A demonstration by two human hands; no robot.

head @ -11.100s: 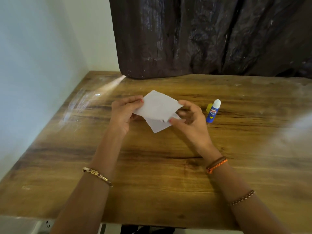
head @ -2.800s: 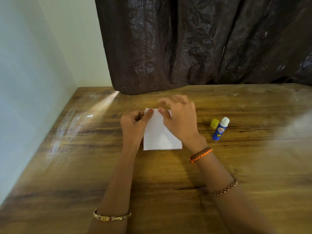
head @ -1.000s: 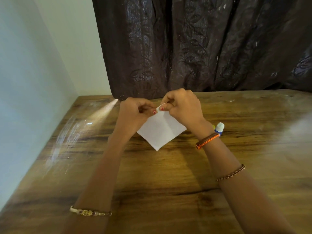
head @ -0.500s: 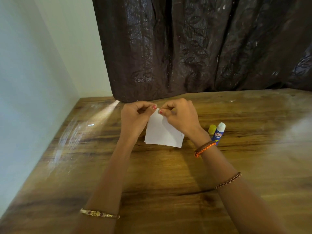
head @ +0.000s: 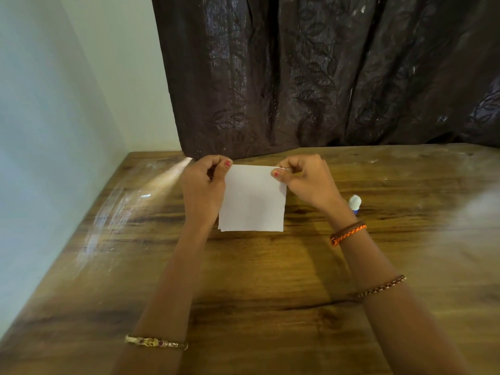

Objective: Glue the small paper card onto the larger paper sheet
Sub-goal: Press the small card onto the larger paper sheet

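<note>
Two white papers are held together as one stack (head: 253, 201) upright above the wooden table (head: 243, 280). A second edge peeks out at the stack's lower left corner. My left hand (head: 203, 185) pinches the top left corner between thumb and curled fingers. My right hand (head: 303, 180) pinches the top right corner the same way. Which layer is the small card and which the larger sheet I cannot tell. The glue stick (head: 354, 203) lies on the table behind my right wrist, only its white end showing.
A dark brown curtain (head: 324, 77) hangs along the table's far edge. A pale wall (head: 54, 131) runs close along the left side of the table. Bare wood stretches in front of and to the right of my arms.
My hands have slid apart from the middle of the top edge to its two corners. The paper now hangs square to me, and my right wrist hides the yellow cap.
</note>
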